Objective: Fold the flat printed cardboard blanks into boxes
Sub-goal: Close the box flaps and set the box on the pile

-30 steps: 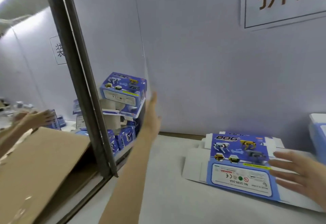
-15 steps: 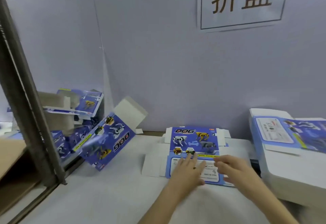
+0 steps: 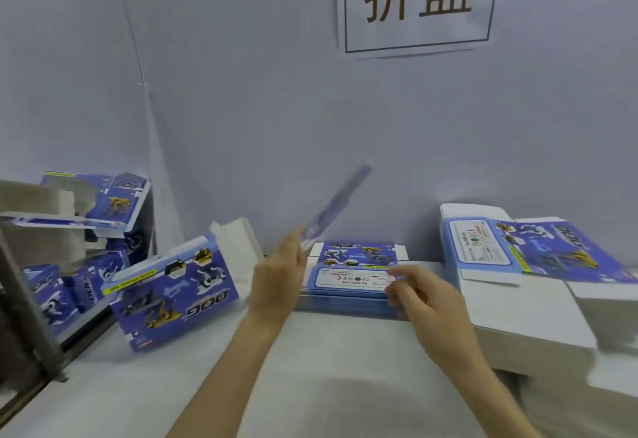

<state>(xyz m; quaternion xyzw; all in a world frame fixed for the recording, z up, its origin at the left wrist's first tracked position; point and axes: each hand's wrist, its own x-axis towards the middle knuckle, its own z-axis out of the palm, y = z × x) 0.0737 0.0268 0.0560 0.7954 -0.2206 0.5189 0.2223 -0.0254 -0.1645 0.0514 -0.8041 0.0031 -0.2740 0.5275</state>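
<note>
A small stack of flat blue printed blanks point(image 3: 355, 265) lies on the white table in front of me. My left hand point(image 3: 279, 275) pinches one blank point(image 3: 336, 206) by its lower edge; the blank is tilted up, seen edge-on and blurred. My right hand point(image 3: 423, 294) hovers at the stack's right front corner with fingers loosely curled, holding nothing that I can see. A folded blue box point(image 3: 172, 289) with open white flaps lies tilted at the left.
A tall pile of flat blanks point(image 3: 518, 265) stands at the right. More folded boxes point(image 3: 96, 203) are heaped at the far left behind a metal post point(image 3: 20, 299). A grey wall with a paper sign point(image 3: 417, 2) closes the back.
The view swung right to the stack. Both hands lay on the top blank half a second ago; my left hand has since lifted a blank up on edge, and my right hand drew back to the right.
</note>
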